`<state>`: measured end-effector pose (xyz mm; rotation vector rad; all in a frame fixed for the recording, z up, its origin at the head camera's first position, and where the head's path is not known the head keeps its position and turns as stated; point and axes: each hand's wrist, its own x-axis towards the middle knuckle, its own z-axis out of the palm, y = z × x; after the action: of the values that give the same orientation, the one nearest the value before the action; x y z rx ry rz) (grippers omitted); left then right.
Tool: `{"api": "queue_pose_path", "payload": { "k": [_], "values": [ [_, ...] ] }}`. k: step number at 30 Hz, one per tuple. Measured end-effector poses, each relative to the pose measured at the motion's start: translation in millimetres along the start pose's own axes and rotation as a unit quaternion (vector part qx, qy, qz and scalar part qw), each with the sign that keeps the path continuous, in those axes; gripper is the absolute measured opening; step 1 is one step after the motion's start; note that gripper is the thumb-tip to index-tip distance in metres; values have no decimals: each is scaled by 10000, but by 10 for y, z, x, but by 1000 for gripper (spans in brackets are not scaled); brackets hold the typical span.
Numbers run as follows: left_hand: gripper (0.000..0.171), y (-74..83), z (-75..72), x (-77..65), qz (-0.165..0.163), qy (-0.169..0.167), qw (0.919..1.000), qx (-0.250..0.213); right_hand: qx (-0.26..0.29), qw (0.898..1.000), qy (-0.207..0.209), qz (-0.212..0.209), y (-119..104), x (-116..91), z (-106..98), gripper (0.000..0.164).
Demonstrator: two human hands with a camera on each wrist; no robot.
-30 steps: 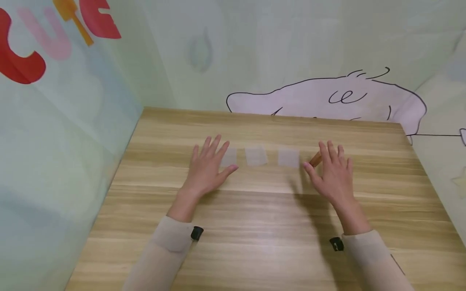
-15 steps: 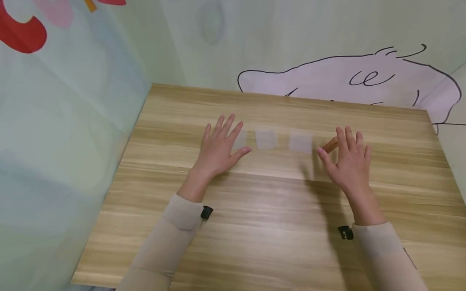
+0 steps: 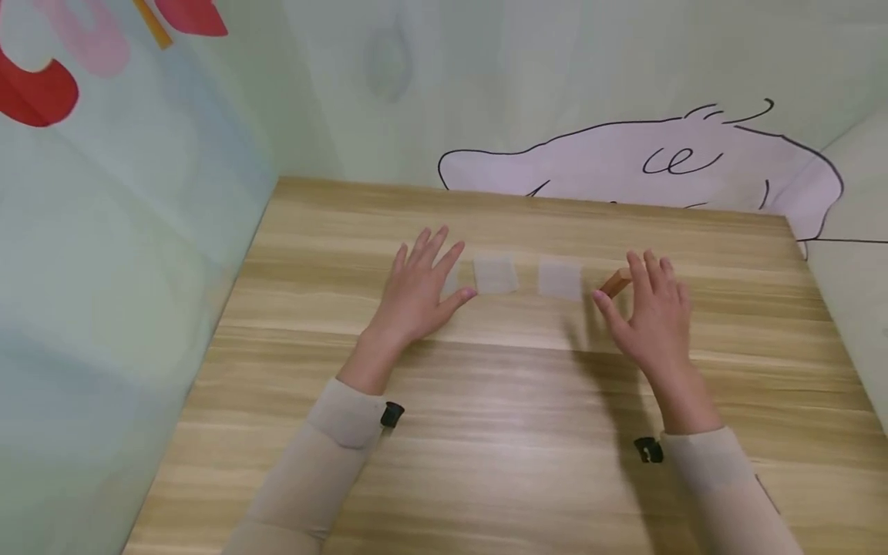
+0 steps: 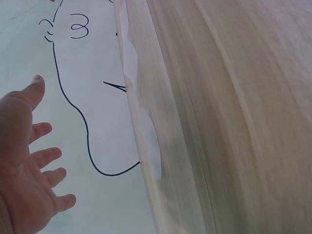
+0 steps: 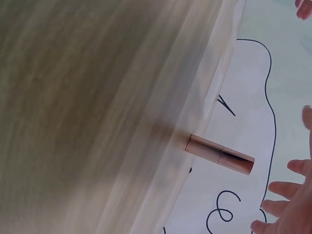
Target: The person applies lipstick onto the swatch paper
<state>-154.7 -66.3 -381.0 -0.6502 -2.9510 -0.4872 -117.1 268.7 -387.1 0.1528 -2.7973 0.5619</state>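
Note:
My left hand [image 3: 414, 299] is spread with straight fingers over the leftmost of three thin translucent squares, hiding most of it. The middle square [image 3: 496, 274] and the right square [image 3: 559, 277] lie flat in a row beside it. A shiny copper-coloured tube [image 3: 614, 283], like a lipstick, stands upright right of the row. My right hand [image 3: 654, 317] is close by the tube, overlapping it in the head view. The right wrist view shows the tube [image 5: 219, 154] standing by itself, a seam round its middle, with the relaxed fingers [image 5: 282, 190] apart from it.
Light wood-grain table [image 3: 513, 432] under both arms. A pale wall sheet with a line-drawn animal [image 3: 624, 166] rises behind its far edge; another with coloured letters [image 3: 35, 92] stands on the left. Dark clips [image 3: 392, 415] sit at the cuffs.
The head view tilted down and came partly back up. My left hand has shifted slightly right, over more of the leftmost square. The tube and the right hand stay about where they were.

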Motion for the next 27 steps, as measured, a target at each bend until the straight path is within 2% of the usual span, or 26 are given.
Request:
{"api": "queue_pose_path", "payload": {
  "k": [4, 8, 18, 27],
  "values": [
    [69, 18, 23, 26, 113, 46, 9999, -56, 163, 9974, 617, -325, 11, -5, 58, 69],
    [67, 49, 36, 66, 222, -4, 9997, -113, 147, 9951, 887, -411, 19, -8, 97, 64],
    [64, 133, 48, 168, 514, -114, 9985, -127, 226, 9959, 844, -252, 20, -54, 158, 61],
    [62, 187, 84, 230, 666, -174, 9975, -141, 207, 9942, 993, -343, 29, -82, 186, 59]
  ]
}}
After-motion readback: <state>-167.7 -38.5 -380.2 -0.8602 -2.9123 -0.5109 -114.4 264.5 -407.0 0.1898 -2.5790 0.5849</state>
